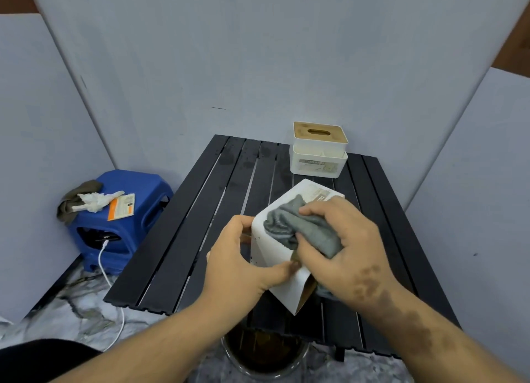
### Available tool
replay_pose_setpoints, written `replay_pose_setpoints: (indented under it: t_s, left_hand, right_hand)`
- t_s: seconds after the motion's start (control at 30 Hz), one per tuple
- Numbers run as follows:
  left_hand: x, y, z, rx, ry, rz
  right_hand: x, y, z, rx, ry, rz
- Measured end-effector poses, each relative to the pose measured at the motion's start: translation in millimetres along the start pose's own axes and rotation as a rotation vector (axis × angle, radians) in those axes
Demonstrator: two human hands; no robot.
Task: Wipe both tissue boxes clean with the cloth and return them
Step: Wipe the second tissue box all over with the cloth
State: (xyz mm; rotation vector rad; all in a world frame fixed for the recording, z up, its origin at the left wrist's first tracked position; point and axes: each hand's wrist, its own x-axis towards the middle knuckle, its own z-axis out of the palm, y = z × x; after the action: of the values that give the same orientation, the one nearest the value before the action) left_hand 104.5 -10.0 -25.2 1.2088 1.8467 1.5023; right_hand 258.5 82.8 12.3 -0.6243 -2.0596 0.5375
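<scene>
1. Hands meet above the near middle of the black slatted table (200,210), both on a white tissue box (275,256) held tilted, one corner pointing down toward 6 o'clock.
2. The left hand (241,256) grips the box from its 9 o'clock side, fingers curled around the far edge and thumb pressed on the near face.
3. The right hand (344,247) clasps a grey cloth (298,225), bunched against the upper face of the box; its fingers (315,209) are curled over the cloth, thumb tucked under it.
4. Printed lettering shows on the box's far end at about 1 o'clock from the cloth; I cannot read it.
5. A second tissue box (318,150), white with a wooden slotted lid, stands upright at the table's far edge, 12 o'clock from the hands and well apart from them.
6. At 9 o'clock, off the table, a blue plastic stool (129,225) sits on the floor, carrying a brownish rag (74,199), crumpled white tissue (94,202) and an orange-and-white packet (122,206).
7. A white cable (107,276) runs from the stool across the floor.
8. A round bucket (263,351) sits below the table's near edge at 6 o'clock.
</scene>
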Motion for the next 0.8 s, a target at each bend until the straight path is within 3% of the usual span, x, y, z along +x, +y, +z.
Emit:
replay_pose_setpoints:
  t_s: [0.1,0.27,0.37,0.5,0.8]
  left_hand:
    - [0,-1,1,0.001,-0.001,0.004]
    - [0,-3,7,-0.005,-0.016,-0.001]
    - [-1,-3,10,-0.006,-0.004,0.004]
    - [-1,-2,11,0.007,0.003,0.028]
    - [-1,0,11,0.009,-0.006,-0.021]
  right_hand:
    - [10,8,-6,-0.015,-0.03,0.031]
    - [34,34,-25,-0.071,0.065,0.282]
    - [34,21,-15,-0.242,-0.02,0.211]
    - [35,-2,1,-0.269,-0.143,0.078]
    - [62,49,-21,-0.17,0.025,0.443]
